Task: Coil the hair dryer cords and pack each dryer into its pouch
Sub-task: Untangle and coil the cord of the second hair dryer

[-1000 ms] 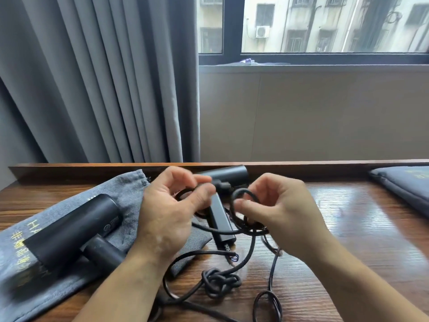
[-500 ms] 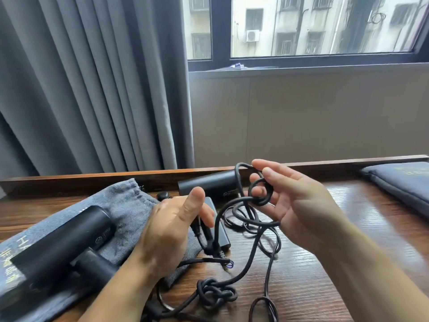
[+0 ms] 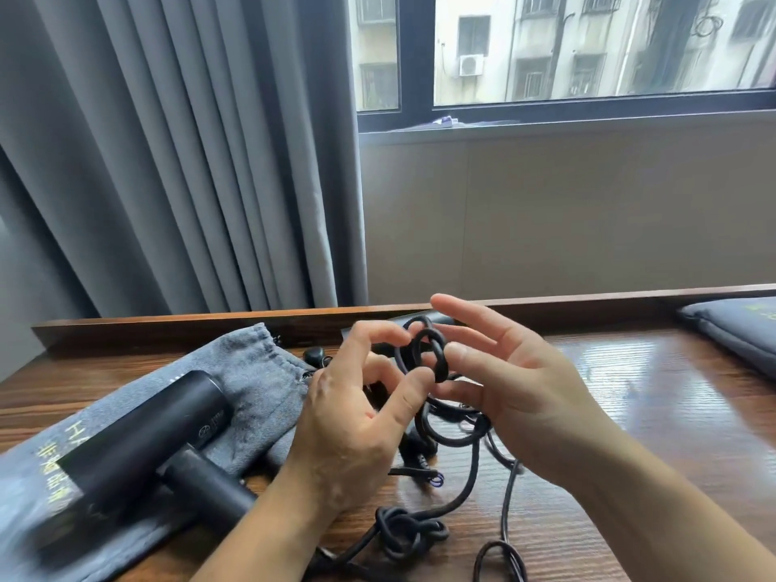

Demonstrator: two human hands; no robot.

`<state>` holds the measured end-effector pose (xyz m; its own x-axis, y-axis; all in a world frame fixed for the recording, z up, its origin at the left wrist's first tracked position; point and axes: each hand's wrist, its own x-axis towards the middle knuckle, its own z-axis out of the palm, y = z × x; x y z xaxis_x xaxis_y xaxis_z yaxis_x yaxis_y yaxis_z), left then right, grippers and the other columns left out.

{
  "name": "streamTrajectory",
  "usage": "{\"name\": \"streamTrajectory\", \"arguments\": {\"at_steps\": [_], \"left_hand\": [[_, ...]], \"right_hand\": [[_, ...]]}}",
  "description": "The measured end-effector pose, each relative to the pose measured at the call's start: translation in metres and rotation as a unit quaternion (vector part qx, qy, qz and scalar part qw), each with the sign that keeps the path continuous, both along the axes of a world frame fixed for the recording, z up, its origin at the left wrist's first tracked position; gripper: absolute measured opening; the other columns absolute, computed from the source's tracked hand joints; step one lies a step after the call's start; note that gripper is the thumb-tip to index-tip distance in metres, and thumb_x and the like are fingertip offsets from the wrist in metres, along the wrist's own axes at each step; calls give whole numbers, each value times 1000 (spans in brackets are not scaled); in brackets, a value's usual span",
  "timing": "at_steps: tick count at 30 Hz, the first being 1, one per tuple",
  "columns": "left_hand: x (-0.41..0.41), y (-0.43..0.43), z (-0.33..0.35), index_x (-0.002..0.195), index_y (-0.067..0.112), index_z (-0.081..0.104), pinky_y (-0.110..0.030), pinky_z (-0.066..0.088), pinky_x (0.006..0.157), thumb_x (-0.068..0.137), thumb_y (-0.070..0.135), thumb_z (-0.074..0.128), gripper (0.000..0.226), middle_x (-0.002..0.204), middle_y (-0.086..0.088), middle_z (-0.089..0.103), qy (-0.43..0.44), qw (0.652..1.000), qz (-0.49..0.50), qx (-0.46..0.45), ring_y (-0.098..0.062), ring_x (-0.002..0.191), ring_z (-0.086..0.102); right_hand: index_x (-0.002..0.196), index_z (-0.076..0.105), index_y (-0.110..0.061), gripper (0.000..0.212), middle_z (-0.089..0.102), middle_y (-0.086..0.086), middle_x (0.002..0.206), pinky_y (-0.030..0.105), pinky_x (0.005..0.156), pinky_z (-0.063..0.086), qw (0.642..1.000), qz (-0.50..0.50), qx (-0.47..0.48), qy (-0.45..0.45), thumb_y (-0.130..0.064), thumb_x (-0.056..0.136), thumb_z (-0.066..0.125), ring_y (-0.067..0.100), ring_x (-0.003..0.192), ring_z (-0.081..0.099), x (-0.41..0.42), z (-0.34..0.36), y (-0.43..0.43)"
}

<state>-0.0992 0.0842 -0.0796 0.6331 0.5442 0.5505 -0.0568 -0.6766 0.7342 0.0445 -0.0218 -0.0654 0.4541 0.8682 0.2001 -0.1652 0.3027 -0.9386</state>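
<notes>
Black cord (image 3: 424,354) loops hang above the tabletop's (image 3: 630,413) middle, pinched by the left hand (image 3: 357,409); the right hand (image 3: 516,396) is spread, only touching them. The knot (image 3: 409,533) near the front edge could tighten if pulled.

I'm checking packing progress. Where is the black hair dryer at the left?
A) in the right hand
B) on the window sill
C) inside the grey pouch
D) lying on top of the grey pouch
D: the black hair dryer lies on top of the grey pouch, wholly outside it.
</notes>
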Motion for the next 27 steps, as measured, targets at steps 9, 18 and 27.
{"name": "streamTrajectory", "arguments": {"at_steps": [9, 18, 27], "left_hand": [[1, 5, 0, 103, 37, 66, -23, 52, 64, 90, 31, 75, 18, 76, -2, 72, -76, 989, -52, -118, -13, 67, 67], [0, 17, 1, 82, 35, 75, -17, 47, 60, 75, 56, 72, 22, 65, 2, 71, -135, 966, 91, -201, -10, 59, 62], [0, 20, 3, 98, 23, 72, -25, 56, 70, 92, 19, 68, 8, 82, -3, 78, -117, 970, 24, -213, -15, 70, 71]], "right_hand": [[95, 75, -12, 16, 77, 9, 95, 35, 82, 62, 985, -73, 21, -155, -24, 86, 80, 28, 94, 75, -15, -1, 3], [88, 68, -30, 12, 70, -19, 81, 17, 67, 49, 832, -243, -37, -498, -21, 86, 76, 3, 81, 67, -16, -15, 7], [91, 68, -32, 22, 69, 0, 73, 44, 62, 53, 929, -217, 12, -298, -10, 94, 70, 19, 61, 63, -19, -7, 8]]}}
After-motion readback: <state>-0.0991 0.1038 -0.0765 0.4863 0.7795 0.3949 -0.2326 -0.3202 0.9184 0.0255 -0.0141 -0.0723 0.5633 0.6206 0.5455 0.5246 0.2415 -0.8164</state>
